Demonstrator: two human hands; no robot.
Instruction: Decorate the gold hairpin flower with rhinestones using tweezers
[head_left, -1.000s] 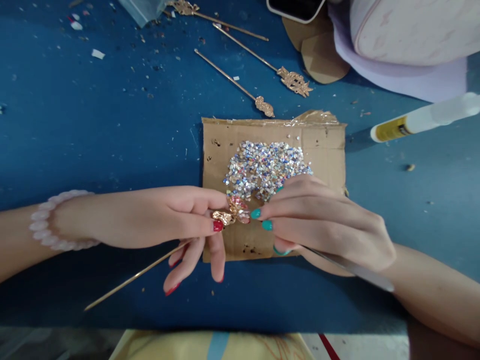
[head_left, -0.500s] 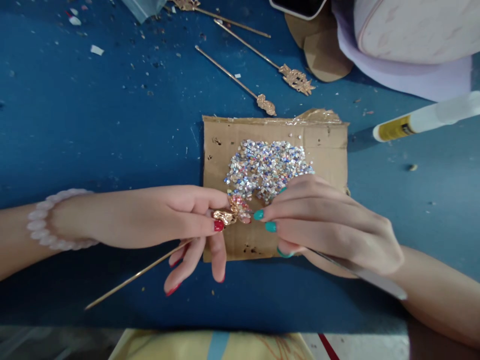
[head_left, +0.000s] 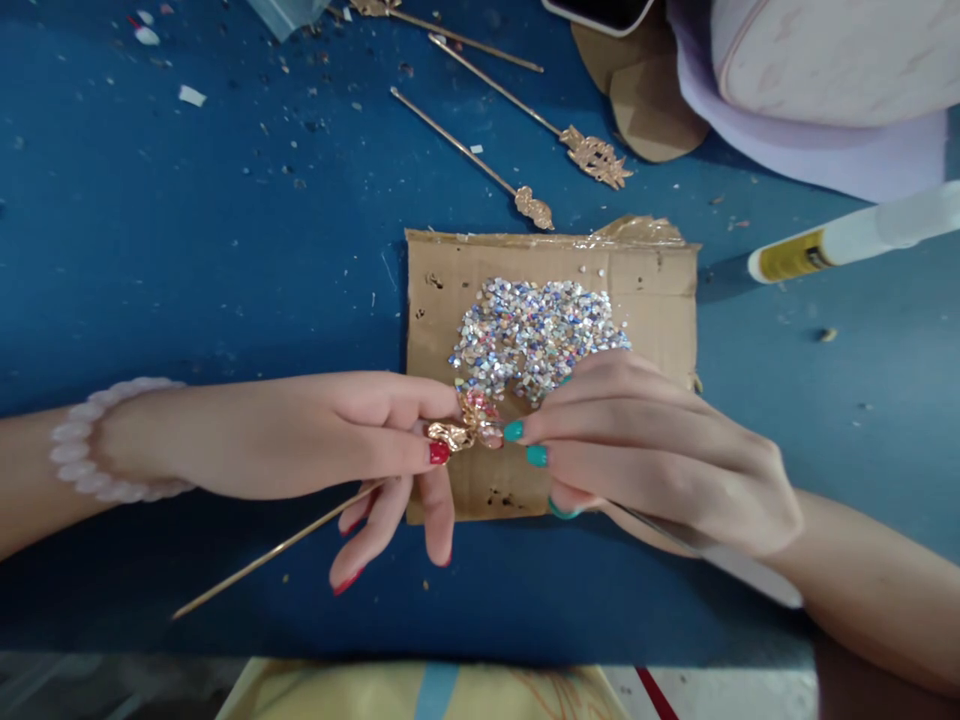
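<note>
My left hand pinches a gold hairpin between thumb and index finger. Pink and pale stones cover part of the hairpin's ornament, and its long thin stick slants out below my palm to the lower left. Close by on the right, my right hand is closed around metal tweezers. The flat back end of the tweezers sticks out under the wrist; their tips are hidden at the ornament's right side. Behind both hands, a heap of small glittering rhinestones lies on a cardboard piece.
Several more gold hairpins lie beyond the cardboard on the blue table. A white glue bottle with a yellow label is at the right. At the back right are brown card pieces, a phone and a pale round case.
My right hand has shifted very slightly left and down, its fingertips staying at the ornament. My left hand keeps the hairpin almost still.
</note>
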